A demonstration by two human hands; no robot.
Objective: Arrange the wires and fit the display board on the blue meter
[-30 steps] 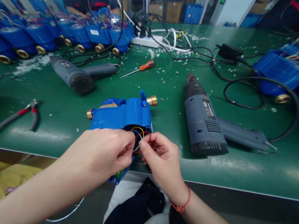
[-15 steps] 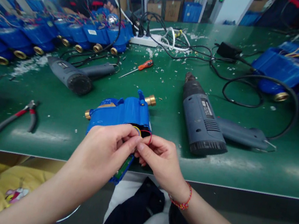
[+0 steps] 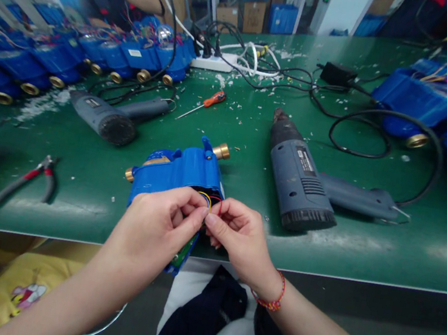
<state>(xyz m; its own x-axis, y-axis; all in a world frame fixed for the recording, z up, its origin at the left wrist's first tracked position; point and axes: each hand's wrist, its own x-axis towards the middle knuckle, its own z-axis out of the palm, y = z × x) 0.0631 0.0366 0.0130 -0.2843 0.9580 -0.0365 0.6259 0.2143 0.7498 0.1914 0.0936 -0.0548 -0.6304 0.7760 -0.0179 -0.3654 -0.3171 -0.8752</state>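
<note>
A blue water meter housing (image 3: 182, 169) with brass pipe ends lies on the green bench in front of me. Yellow and red wires (image 3: 210, 197) come out of its dark opening. My left hand (image 3: 170, 218) is pinched on the wires from the left, thumb against forefinger. My right hand (image 3: 237, 227) pinches the wires from the right, its fingertips meeting those of the left. The exact wire ends are hidden between the fingers. Below my hands hangs a blue cover with a green circuit board (image 3: 181, 252), partly covered by my left hand.
A grey heat gun (image 3: 301, 175) lies to the right, another heat gun (image 3: 107, 119) at left. Cutting pliers (image 3: 28, 180) and an orange screwdriver (image 3: 208, 102) lie nearby. A power strip (image 3: 213, 62), cables and blue meters (image 3: 427, 99) stand farther back. Co-workers are at left and across.
My hands stay pinched together at the wires, with barely any shift. The person across has raised a hand. The neighbour's arm at left has come further into view.
</note>
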